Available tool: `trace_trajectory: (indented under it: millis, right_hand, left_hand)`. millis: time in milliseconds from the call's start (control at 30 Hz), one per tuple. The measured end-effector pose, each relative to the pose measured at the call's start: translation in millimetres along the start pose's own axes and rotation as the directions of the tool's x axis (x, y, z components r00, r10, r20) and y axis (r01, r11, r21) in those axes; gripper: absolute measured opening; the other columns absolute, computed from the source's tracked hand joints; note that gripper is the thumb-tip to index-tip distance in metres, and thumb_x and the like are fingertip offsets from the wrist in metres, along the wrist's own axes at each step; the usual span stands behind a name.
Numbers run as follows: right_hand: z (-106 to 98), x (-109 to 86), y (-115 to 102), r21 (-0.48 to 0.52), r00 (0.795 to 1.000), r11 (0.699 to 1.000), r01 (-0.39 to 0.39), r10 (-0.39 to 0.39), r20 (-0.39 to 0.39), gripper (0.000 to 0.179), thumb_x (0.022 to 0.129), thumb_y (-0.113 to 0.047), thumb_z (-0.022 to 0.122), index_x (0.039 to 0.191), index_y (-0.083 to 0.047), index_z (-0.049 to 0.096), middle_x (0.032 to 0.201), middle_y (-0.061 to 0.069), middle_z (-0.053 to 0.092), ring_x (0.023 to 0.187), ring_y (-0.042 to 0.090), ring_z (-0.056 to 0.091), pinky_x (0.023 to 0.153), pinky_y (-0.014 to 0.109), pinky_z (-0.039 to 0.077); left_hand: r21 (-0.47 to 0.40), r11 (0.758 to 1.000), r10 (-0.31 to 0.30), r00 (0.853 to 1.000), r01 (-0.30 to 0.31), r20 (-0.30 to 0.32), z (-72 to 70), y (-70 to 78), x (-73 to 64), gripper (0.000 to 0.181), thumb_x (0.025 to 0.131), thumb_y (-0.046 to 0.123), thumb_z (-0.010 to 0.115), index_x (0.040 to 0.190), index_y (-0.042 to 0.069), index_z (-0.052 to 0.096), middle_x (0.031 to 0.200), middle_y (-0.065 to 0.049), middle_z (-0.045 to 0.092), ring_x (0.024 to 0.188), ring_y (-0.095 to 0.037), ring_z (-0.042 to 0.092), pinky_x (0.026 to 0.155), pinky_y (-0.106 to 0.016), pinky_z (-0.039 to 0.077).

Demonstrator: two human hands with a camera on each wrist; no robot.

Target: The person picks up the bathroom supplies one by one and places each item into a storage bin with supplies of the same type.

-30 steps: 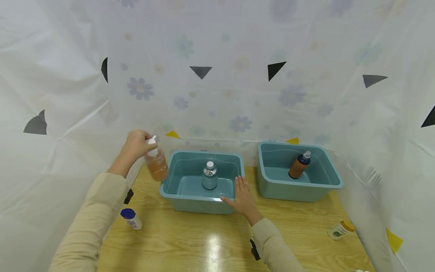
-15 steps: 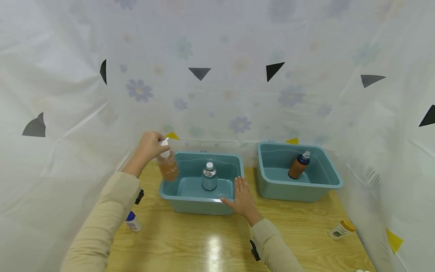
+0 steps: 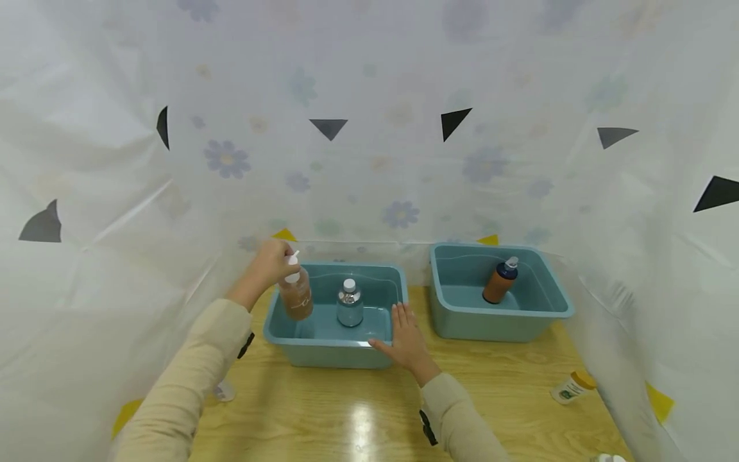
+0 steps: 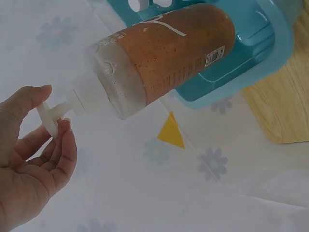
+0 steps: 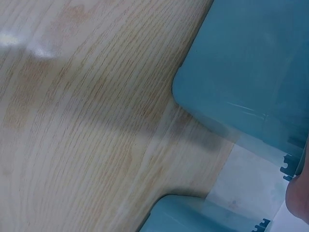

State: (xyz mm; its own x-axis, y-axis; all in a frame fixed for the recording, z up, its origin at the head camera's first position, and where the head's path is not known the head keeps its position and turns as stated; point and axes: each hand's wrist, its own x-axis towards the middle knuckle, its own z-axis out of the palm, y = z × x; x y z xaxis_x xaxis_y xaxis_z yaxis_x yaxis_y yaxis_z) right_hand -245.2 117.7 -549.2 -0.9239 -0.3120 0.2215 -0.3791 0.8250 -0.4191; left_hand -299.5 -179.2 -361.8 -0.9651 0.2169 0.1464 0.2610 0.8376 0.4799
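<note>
My left hand (image 3: pixel 269 264) pinches the white pump head of a clear pump bottle (image 3: pixel 297 299) of orange liquid. In the head view the bottle overlaps the left end of the nearer blue bin (image 3: pixel 340 343). The left wrist view shows thumb and fingertips around the pump head (image 4: pixel 49 119), the bottle (image 4: pixel 169 48) hanging from it. A clear bottle with a white cap (image 3: pixel 349 305) stands inside this bin. My right hand (image 3: pixel 408 340) rests with straight fingers on the bin's front right corner; only a bit of it shows in the right wrist view.
A second blue bin (image 3: pixel 491 326) stands to the right, holding an amber pump bottle with a dark collar (image 3: pixel 499 283). A small white bottle with an orange cap (image 3: pixel 574 387) lies at the table's right. Another small bottle (image 3: pixel 224 391) is partly hidden by my left sleeve.
My left hand has carried the pump bottle rightward, from beside the nearer bin to over its left end. My right hand has stayed on the bin's corner. The head view has shifted slightly.
</note>
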Motion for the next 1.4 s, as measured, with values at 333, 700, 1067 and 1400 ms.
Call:
trace_trajectory:
  millis: [333,700,1067,1400]
  right_hand:
    - [-6,2.4,-3,-0.117,0.993,0.991,-0.063,0.074,0.093,0.097,0.083,-0.058,0.055,0.143,0.01,0.02,0.15,0.029,0.02,0.142,0.04,0.012,0.114,0.05,0.019]
    - [-3,5.2,-3,-0.132,0.996,0.99,-0.039,0.049,0.072,0.098,0.082,-0.061,0.053,0.142,0.011,0.023,0.149,0.029,0.023,0.142,0.04,0.014,0.114,0.048,0.02]
    - [-4,4.1,-7,-0.151,0.994,0.987,-0.045,0.059,0.089,0.098,0.082,-0.063,0.05,0.143,0.009,0.023,0.149,0.028,0.022,0.142,0.039,0.014,0.114,0.047,0.021]
    - [-3,0.1,-11,-0.143,0.996,0.989,-0.037,0.048,0.08,0.096,0.082,-0.06,0.054,0.142,0.01,0.025,0.148,0.029,0.025,0.141,0.039,0.017,0.114,0.048,0.021]
  left_hand:
    - [0.075,0.997,0.017,0.999,-0.02,0.041,26.6,-5.1,7.2,0.017,0.076,0.009,0.07,0.071,-0.006,0.065,0.061,-0.012,0.059,0.051,-0.013,0.037,0.048,-0.023,0.032]
    - [0.119,0.992,0.032,0.998,-0.037,0.047,50.9,-17.6,11.8,0.023,0.078,0.01,0.07,0.086,-0.011,0.066,0.079,-0.019,0.066,0.064,-0.021,0.051,0.055,-0.03,0.044]
    - [0.124,0.992,0.006,0.992,-0.022,0.128,67.5,-21.1,14.5,0.026,0.081,0.009,0.068,0.096,-0.011,0.064,0.092,-0.021,0.064,0.084,-0.03,0.057,0.073,-0.038,0.051]
    - [0.131,0.991,0.018,0.991,-0.036,0.135,79.1,-28.8,9.6,0.02,0.081,0.004,0.067,0.094,-0.01,0.063,0.09,-0.021,0.065,0.082,-0.031,0.061,0.071,-0.038,0.052]
